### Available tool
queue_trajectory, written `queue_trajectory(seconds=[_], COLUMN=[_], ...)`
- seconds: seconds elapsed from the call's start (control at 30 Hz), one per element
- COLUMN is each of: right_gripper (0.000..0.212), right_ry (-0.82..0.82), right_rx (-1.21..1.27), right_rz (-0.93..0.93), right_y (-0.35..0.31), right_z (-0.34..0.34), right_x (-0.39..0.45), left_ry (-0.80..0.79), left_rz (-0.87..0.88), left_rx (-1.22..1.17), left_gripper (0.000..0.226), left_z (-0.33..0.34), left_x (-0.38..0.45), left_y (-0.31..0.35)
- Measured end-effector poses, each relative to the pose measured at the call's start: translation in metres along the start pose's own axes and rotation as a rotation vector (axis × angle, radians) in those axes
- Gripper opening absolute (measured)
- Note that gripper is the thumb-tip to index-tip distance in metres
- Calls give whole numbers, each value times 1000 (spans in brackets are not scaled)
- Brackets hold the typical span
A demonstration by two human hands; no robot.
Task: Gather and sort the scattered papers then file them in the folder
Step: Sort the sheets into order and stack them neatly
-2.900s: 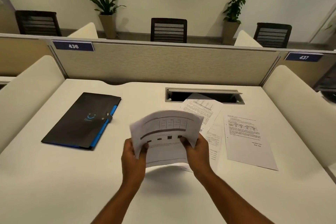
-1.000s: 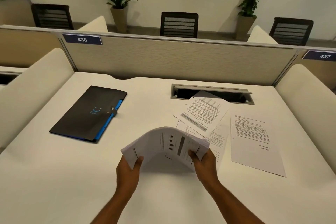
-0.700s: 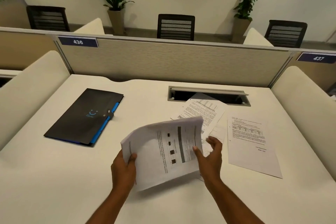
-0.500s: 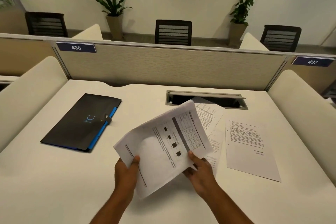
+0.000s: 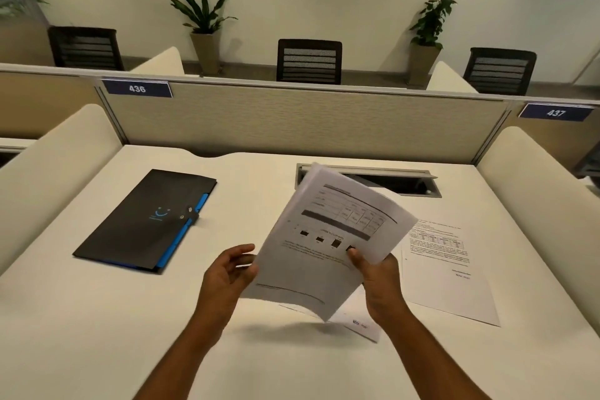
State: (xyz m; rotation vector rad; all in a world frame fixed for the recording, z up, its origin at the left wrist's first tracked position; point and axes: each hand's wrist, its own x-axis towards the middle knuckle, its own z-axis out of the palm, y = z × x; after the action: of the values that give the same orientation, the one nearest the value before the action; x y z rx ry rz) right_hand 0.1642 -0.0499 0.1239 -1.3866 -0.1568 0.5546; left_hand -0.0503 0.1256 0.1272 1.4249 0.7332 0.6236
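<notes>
The thumb of the right hand (image 5: 378, 279) is pressed on the printed face of a sheet of paper (image 5: 328, 237), near its right edge, and the other fingers are hidden behind the sheet, so the sheet is gripped by this hand. Whether one sheet or several are held cannot be told. The sheet is raised above the desk (image 5: 97, 318) and tilted, with its top corner toward the far side; a table, a dark bar and some small black squares are printed on it. The left hand (image 5: 227, 273) is seen just beside the lower left edge of the sheet, with its fingers curled loosely and spread; nothing is gripped by it, and whether the fingertips touch the paper edge cannot be told. Under the held sheet, part of another paper (image 5: 357, 323) is seen lying flat on the desk. To the right, a further printed page (image 5: 448, 276) is laid flat, apart from the hands. The black folder (image 5: 146, 221) with a blue edge is placed closed on the left part of the desk, well apart from the papers. Behind the sheet, a cable slot (image 5: 406, 183) is set in the desk surface near the partition (image 5: 292, 120).
</notes>
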Motion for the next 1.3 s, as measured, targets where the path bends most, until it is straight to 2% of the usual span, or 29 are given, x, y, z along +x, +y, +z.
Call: queue_trajectory(seconds=[0.07,0.17,0.27,0.4,0.57,0.73,0.87,1.07,1.13,1.2,1.3], right_gripper=[38,34,40,42,32,32,33,46,52,54,62], right_ry=[-6,-72,-84,-43,-86,-42,-75,-172,-119,-78,-158], right_rx=[-37,-73,-98,-145,-325,-320,-360,-319,-457,-772,-1246], right_rz=[-45,-153,-236,-242,-104,-85,12,-36,-78,-139,-134], right_y=[-5,-13,-19,-3,19,18,37,38,44,49,52], right_z=[6,17,27,25,18,16,12,9,6,1,-4], right_x=[-2,-14,-26,-36,-40,-35,-41,-23,-9,12,43], left_ry=[-51,-99,-24,34,80,137,117,212,233,251,233], left_rz=[84,222,295,268,131,174,65,44,-43,-146,-269], left_rx=[97,113,126,101,132,154,227,409,456,481,484], left_gripper=[35,28,29,32,40,32,40,14,19,26,33], left_z=[5,20,33,43,46,50,49,32,19,6,-9], left_x=[2,1,-3,-19,-36,-34,-29,-3,3,4,3], left_y=[14,33,41,19,-11,-13,-41,-53,-61,-72,-85])
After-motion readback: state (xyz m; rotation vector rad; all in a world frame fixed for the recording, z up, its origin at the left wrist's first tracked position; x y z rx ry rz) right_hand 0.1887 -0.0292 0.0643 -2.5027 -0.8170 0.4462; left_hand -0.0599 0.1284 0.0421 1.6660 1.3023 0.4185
